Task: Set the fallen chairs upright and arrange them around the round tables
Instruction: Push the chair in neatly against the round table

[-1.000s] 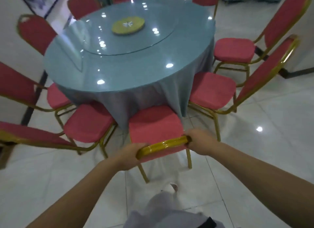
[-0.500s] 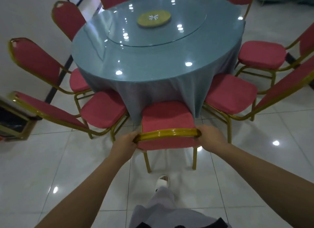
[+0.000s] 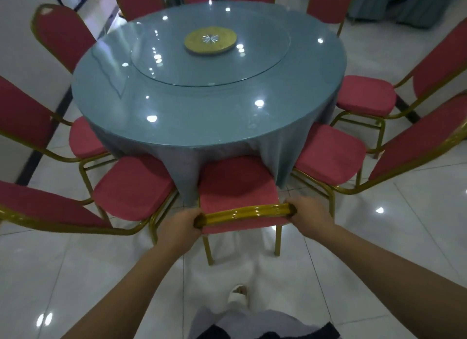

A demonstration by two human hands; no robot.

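Bare forearms (image 3: 121, 283), left hand (image 3: 179, 229), right hand (image 3: 308, 213), pale grey trousers (image 3: 222, 322), white shoe (image 3: 237, 294), dark cloth (image 3: 273, 335) at waist

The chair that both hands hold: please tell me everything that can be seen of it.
The chair stands upright, seen from behind and above. It has a red padded seat, a red back and a glossy gold frame that looks like metal. Two rear legs show, resting on the white tiled floor. The seat's front edge reaches under the hanging blue-grey tablecloth. The left hand grips the top rail's left end, the right hand its right end.
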